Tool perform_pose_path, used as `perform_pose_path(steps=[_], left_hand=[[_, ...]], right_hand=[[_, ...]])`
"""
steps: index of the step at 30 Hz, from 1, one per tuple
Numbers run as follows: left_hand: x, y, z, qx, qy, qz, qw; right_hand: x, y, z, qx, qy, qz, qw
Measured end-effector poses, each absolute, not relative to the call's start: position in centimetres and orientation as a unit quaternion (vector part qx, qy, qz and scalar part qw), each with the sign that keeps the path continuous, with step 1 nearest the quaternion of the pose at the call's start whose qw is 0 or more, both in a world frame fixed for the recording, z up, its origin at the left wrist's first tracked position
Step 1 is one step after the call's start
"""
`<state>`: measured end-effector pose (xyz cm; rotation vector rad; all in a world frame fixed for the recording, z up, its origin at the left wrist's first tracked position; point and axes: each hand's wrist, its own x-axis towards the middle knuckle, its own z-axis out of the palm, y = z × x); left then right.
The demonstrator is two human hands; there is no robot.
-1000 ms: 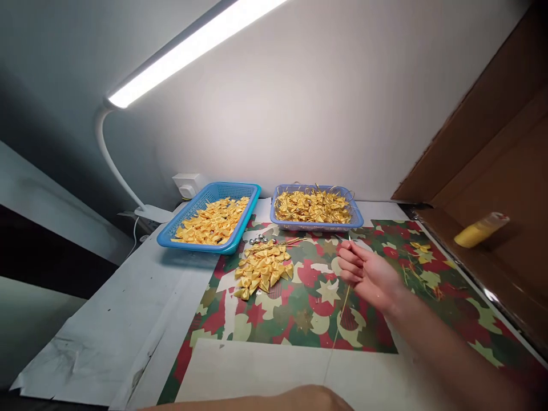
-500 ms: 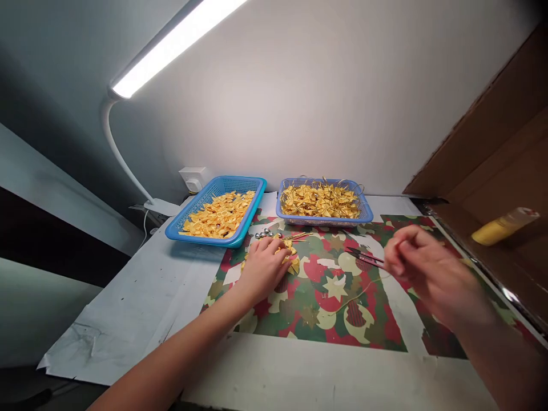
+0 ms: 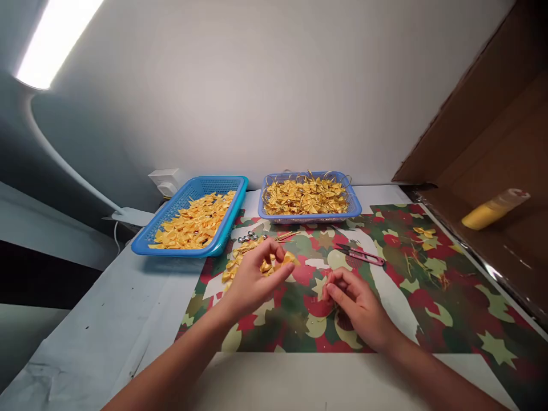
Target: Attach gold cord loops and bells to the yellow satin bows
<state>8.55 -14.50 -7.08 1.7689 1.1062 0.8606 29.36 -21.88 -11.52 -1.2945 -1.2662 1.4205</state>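
Note:
My left hand (image 3: 252,279) is over a loose pile of small yellow ribbon bows (image 3: 240,261) on the patterned paper, its fingers pinched on one yellow bow (image 3: 286,260). My right hand (image 3: 357,302) lies just right of it, fingers curled and pinched on something thin that I cannot make out. Pink thread snips (image 3: 359,255) lie on the paper beyond my right hand, apart from it.
A blue basket (image 3: 229,214) of yellow bows stands at the back left, a second blue basket (image 3: 353,205) with bows and gold loops beside it. Several small silver beads (image 3: 248,236) lie near the pile. A yellow bottle (image 3: 492,209) lies in the cardboard box (image 3: 492,125) at right.
My left hand has lifted from the pile with a bow pinched in its fingers. My right hand has come down and left toward the middle; the snips now lie alone on the paper.

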Motion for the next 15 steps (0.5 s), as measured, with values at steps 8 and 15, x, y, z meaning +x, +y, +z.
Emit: perform_pose_path(steps=[8,15], left_hand=[[12.8,-16.7,-11.6,0.314,0.387,0.374,0.782],[12.3,-16.6,-11.6,0.240,0.382,0.346,0.823]], right_hand=[[29.0,-22.5,-11.7,-0.509,-0.602,0.482,0.381],[29.1,-22.2,-12.2,-0.518,-0.617,0.453,0.383]])
